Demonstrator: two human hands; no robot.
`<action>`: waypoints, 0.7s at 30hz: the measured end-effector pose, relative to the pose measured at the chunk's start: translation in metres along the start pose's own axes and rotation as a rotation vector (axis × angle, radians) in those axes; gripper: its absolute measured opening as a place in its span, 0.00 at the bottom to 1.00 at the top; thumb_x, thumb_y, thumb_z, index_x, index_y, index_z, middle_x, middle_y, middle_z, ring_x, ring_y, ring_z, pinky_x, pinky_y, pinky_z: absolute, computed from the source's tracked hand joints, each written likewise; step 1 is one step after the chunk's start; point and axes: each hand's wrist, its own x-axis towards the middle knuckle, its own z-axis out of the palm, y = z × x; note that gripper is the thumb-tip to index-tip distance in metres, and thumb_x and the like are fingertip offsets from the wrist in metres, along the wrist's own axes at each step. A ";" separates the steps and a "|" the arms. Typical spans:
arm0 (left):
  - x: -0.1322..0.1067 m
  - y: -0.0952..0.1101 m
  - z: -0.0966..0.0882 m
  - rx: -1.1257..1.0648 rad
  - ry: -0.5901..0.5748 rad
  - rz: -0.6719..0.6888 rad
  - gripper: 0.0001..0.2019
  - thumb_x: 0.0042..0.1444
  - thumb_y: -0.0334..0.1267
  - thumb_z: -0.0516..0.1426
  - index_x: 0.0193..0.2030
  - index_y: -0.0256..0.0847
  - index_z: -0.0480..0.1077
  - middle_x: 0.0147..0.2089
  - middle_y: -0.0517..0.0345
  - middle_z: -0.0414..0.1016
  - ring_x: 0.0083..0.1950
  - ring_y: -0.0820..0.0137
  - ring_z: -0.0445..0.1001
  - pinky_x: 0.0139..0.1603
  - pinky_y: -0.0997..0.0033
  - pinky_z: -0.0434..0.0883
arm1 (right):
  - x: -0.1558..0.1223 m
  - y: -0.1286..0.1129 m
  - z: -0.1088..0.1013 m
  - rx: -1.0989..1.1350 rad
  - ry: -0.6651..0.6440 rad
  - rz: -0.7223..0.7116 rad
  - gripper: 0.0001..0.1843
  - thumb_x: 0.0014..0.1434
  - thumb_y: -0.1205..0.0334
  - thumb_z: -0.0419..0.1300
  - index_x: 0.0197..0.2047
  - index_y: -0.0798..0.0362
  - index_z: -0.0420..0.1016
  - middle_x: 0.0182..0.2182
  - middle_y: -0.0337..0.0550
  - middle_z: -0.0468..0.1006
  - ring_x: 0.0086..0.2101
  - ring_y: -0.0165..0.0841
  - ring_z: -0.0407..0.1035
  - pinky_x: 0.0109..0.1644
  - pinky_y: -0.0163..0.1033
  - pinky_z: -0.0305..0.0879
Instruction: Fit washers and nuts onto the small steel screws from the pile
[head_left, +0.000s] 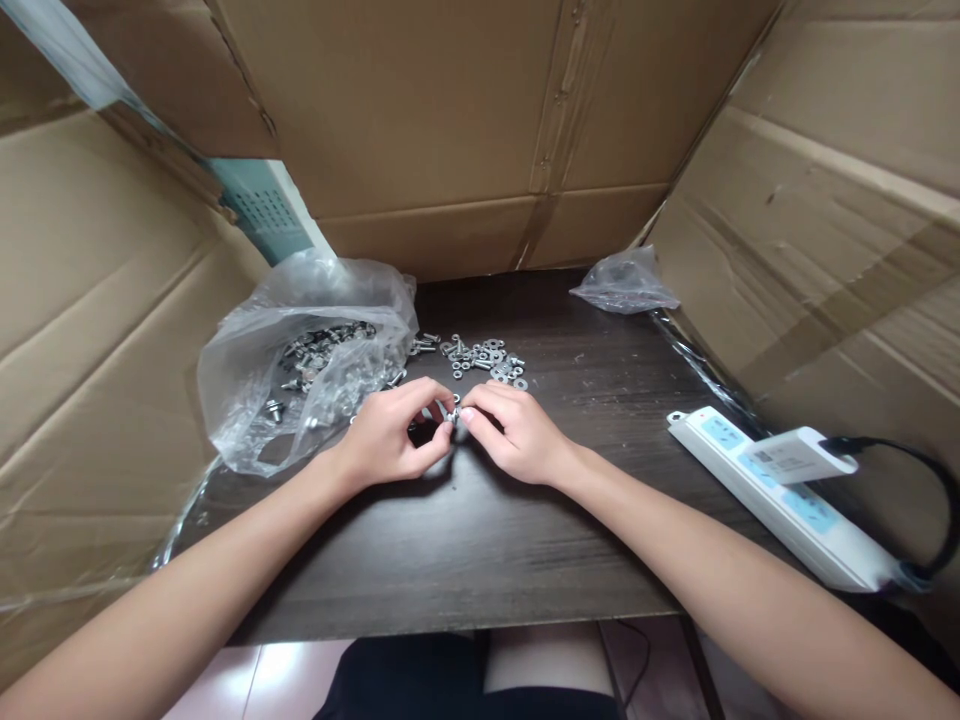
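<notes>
Over the middle of the dark table (570, 560), my left hand (397, 430) pinches a small metal screw (452, 414) between thumb and fingers. Its exact shape is mostly covered by the fingertips. My right hand (514, 430) is closed at the same small piece, its thumb and forefinger meeting the left fingertips. Just beyond both hands lies a loose pile of screws, nuts and flat washers (487, 357). To the left, a clear plastic bag (232, 370) lies on its side, opening toward me, with many assembled screws (330, 350) inside.
A small clear bag (628, 282) lies at the back right. On the right, a white power strip (780, 510) holds a plugged-in white adapter (802, 455) with a black cable (922, 450). Cardboard walls (450, 110) enclose the table at the back and both sides.
</notes>
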 end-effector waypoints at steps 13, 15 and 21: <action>0.001 0.000 0.002 0.035 0.027 -0.026 0.04 0.59 0.35 0.59 0.40 0.39 0.70 0.31 0.62 0.75 0.29 0.76 0.74 0.32 0.78 0.71 | -0.001 0.000 0.000 0.017 0.051 -0.007 0.11 0.71 0.64 0.53 0.35 0.51 0.73 0.31 0.42 0.79 0.32 0.34 0.67 0.43 0.42 0.64; 0.001 -0.001 0.002 0.040 0.032 -0.020 0.04 0.60 0.36 0.59 0.40 0.39 0.70 0.31 0.62 0.76 0.29 0.76 0.74 0.32 0.78 0.71 | -0.001 0.001 0.000 0.026 0.049 -0.001 0.11 0.71 0.64 0.53 0.35 0.52 0.72 0.31 0.42 0.78 0.32 0.34 0.67 0.43 0.42 0.64; 0.001 -0.002 0.000 0.047 0.051 0.035 0.06 0.60 0.33 0.58 0.43 0.39 0.71 0.34 0.60 0.78 0.30 0.75 0.75 0.34 0.78 0.73 | -0.002 0.000 0.002 0.037 0.017 0.002 0.09 0.69 0.64 0.55 0.35 0.52 0.70 0.30 0.40 0.75 0.32 0.34 0.64 0.41 0.41 0.62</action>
